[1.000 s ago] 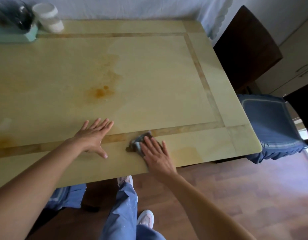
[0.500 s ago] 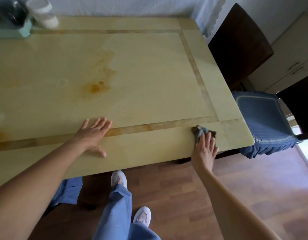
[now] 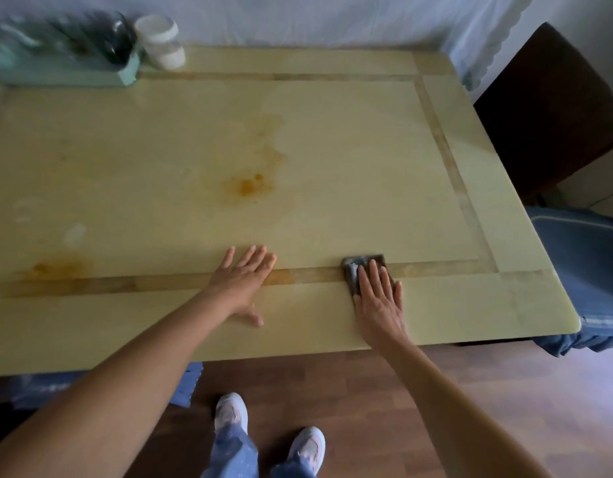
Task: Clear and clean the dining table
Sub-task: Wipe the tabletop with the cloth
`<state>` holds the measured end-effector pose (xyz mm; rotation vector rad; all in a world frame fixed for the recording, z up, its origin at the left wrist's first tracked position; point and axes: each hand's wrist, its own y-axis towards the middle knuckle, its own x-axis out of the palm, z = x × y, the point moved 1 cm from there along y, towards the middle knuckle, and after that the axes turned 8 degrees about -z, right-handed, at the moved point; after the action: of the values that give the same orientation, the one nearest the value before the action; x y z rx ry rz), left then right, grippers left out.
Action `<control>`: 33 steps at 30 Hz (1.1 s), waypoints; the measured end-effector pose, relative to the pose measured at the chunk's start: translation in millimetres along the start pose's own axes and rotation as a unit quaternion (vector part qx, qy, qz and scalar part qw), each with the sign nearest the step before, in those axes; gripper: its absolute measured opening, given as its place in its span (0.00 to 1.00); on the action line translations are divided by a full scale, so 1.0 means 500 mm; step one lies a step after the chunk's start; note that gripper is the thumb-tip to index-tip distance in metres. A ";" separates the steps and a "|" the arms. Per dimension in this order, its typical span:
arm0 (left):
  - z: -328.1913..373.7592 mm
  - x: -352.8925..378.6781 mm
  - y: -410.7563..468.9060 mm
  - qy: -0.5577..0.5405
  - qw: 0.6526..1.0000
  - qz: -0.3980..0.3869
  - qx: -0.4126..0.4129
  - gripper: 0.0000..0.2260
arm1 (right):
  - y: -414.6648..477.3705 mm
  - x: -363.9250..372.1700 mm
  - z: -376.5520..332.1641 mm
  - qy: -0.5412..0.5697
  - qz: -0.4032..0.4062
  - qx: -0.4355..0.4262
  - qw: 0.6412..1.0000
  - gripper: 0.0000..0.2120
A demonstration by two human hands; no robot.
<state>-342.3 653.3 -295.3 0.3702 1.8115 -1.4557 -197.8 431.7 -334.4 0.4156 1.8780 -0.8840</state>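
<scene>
The yellowish dining table (image 3: 332, 150) fills the view, with an orange stain (image 3: 246, 186) near its middle and another stain (image 3: 57, 269) at the near left. My right hand (image 3: 379, 298) presses flat, fingers straight, on a small grey cloth (image 3: 355, 267) lying on the inlaid strip near the front edge. My left hand (image 3: 244, 279) rests flat on the table, fingers spread, left of the cloth.
A mint-green tray (image 3: 64, 74) with dark glassware and a white jar (image 3: 160, 41) stand at the far left corner. A dark wooden chair (image 3: 553, 108) with a blue seat cushion (image 3: 581, 257) is at the right end. Wooden floor lies below.
My right hand swept the cloth from beside the left hand to the near right corner, then came back left and slightly forward. My left hand stayed in place.
</scene>
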 end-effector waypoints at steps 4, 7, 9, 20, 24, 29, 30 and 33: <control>-0.008 0.008 0.000 -0.028 0.999 0.018 0.017 0.56 | 0.047 -0.029 -0.017 0.045 0.028 0.079 0.996 0.25; -0.051 0.005 -0.009 -0.091 0.994 0.041 0.032 0.54 | 0.062 -0.028 -0.036 0.065 0.042 0.121 0.990 0.25; -0.105 -0.001 -0.015 -0.108 0.992 0.059 0.025 0.54 | 0.066 -0.024 -0.055 0.076 0.056 0.142 0.985 0.25; -0.362 -0.002 -0.003 -0.111 0.993 0.017 -0.030 0.55 | -0.001 0.156 -0.513 -0.030 -0.032 -0.193 0.980 0.30; -0.401 -0.025 0.016 -0.091 0.995 0.015 -0.026 0.57 | 0.062 0.124 -0.451 -0.047 -0.038 -0.229 0.972 0.26; -0.462 -0.022 0.031 -0.075 0.996 0.016 -0.052 0.58 | 0.125 0.030 -0.264 0.028 0.051 0.033 0.998 0.29; -0.471 -0.019 0.035 -0.070 0.996 0.013 -0.055 0.58 | 0.124 0.017 -0.228 0.043 0.072 0.090 0.992 0.29; -0.481 -0.008 0.040 -0.062 0.996 0.016 -0.059 0.58 | 0.120 -0.001 -0.182 0.076 0.098 0.208 0.970 0.25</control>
<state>-418.2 882.3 -293.8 0.2438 1.7748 -1.3129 -218.2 538.9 -334.5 0.9319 1.7445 -1.1358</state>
